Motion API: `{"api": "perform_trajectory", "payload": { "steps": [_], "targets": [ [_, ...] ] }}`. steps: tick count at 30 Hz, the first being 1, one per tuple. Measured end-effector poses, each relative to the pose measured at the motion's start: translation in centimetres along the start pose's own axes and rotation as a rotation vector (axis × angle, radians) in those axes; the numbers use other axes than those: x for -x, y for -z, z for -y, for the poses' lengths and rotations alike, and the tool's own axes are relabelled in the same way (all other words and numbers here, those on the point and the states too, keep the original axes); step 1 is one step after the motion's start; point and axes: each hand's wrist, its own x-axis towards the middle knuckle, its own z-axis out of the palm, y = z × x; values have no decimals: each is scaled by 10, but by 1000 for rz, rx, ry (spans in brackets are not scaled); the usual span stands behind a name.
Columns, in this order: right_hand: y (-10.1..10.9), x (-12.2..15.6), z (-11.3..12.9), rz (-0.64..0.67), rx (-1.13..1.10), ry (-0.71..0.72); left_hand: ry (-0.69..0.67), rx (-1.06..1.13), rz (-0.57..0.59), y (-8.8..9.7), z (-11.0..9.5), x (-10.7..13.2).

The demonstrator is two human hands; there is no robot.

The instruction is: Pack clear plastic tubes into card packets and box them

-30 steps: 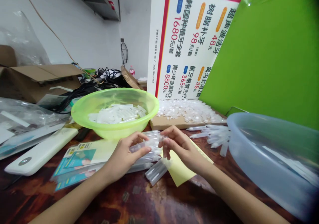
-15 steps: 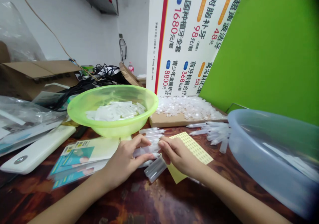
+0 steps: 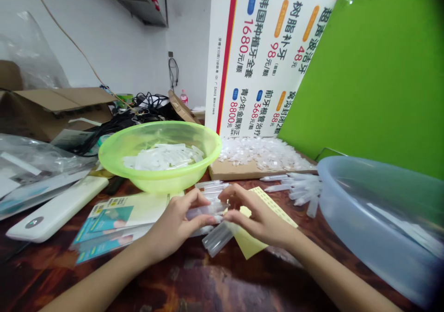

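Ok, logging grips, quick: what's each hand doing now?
Left hand: closed on a clear plastic tube.
Right hand: pinching the same tube's end.

Cluttered packing workshop: tube-filled basins (image 3: 159,138), cardboard boxes (image 3: 52,104), dental price poster (image 3: 263,58).

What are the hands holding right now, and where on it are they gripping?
A clear plastic tube: the left hand pinches its left part between thumb and fingers, and the right hand pinches its right end.
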Motion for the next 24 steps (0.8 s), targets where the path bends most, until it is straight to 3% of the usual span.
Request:
{"api": "perform_trajectory", "payload": {
  "steps": [11,16,19,24],
  "targets": [
    [-6,-1,2,-90,589,261,109,294,29,-3,4,-3],
    [-16,1,6,-65,733,416,161,222,97,-3,9,-4],
    [-25,4,6,-27,598,356,1,-12,53,-10,10,2],
    [-34,4,11,117,-255,-129,-657,-620,-399,-12,8,15]
  ]
}}
